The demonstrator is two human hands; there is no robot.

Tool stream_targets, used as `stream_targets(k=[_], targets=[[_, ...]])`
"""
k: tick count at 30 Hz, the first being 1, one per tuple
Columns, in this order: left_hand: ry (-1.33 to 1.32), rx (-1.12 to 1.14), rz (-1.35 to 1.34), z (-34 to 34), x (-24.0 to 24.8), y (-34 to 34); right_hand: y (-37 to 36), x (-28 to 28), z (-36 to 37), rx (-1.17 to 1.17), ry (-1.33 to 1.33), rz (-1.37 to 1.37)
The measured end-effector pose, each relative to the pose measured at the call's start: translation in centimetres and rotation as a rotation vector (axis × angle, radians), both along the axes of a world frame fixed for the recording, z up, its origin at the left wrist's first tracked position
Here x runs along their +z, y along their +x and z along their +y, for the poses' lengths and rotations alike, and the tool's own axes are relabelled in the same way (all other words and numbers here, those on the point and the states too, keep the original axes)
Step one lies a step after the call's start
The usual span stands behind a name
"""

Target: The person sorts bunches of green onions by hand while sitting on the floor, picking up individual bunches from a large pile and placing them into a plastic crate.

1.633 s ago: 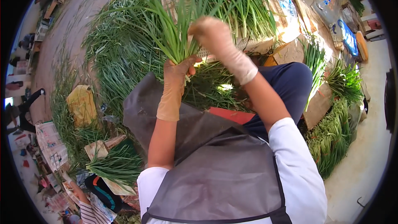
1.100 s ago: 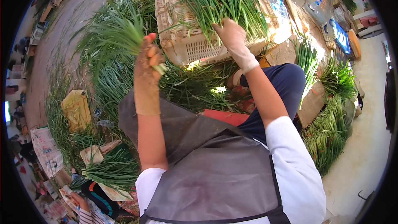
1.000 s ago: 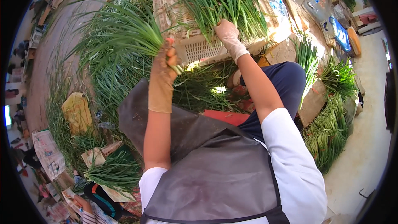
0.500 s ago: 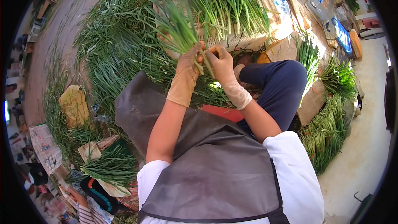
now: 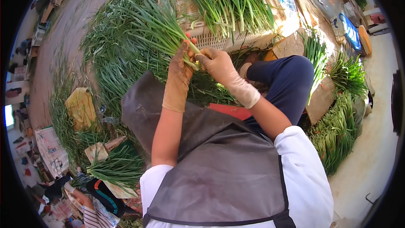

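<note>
Yellow sack (image 5: 80,107): on floor, well left of the left fingers
Leaf pile (image 5: 120,61): left of and beyond left fingers
Green bunch (image 5: 172,34): leaves fan up-left from left fingers, stem ends poke out beneath
Left hand (image 5: 180,61): gloved, fingers closed round green bunch
Right hand (image 5: 220,64): gloved, fingers bent at stem ends beside left fingers; can't tell if pinching
White crate (image 5: 249,41): beyond right fingers
</note>
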State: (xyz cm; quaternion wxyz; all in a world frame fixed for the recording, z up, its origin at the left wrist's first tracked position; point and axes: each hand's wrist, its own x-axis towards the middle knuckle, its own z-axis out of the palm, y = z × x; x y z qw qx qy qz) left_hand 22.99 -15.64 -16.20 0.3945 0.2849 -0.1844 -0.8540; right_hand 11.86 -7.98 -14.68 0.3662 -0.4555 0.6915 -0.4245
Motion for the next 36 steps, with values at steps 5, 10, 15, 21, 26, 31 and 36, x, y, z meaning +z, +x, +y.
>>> stream_targets(k=[5,10,15,21,26,31,36], targets=[[0.201,0.112,-0.177,2.1,-1.5,0.0,1.2,-1.0,1.9,-0.08,-0.029,0.198],[0.103,-0.064,-0.169,1.8,-2.1,1.5,-0.9,-1.9,2.6,0.186,0.043,-0.692],[0.069,0.014,-0.213,2.1,-0.3,1.2,-0.6,-0.3,2.7,0.235,0.009,-0.607],[-0.059,0.152,-0.327,3.5,1.2,-0.5,-0.6,-2.6,1.1,-0.308,-0.295,-0.578],[-0.199,0.024,-0.811,2.8,-0.3,2.0,-5.0,-0.6,0.7,-0.453,-0.426,-0.729],[-0.152,0.331,-0.421,1.9,-2.6,3.0,-2.2,-1.7,2.2,-0.28,-0.271,-0.427],[-0.045,0.1,-0.448,3.5,1.7,0.4,1.3,-2.7,3.8,-0.061,-0.081,-0.597]])
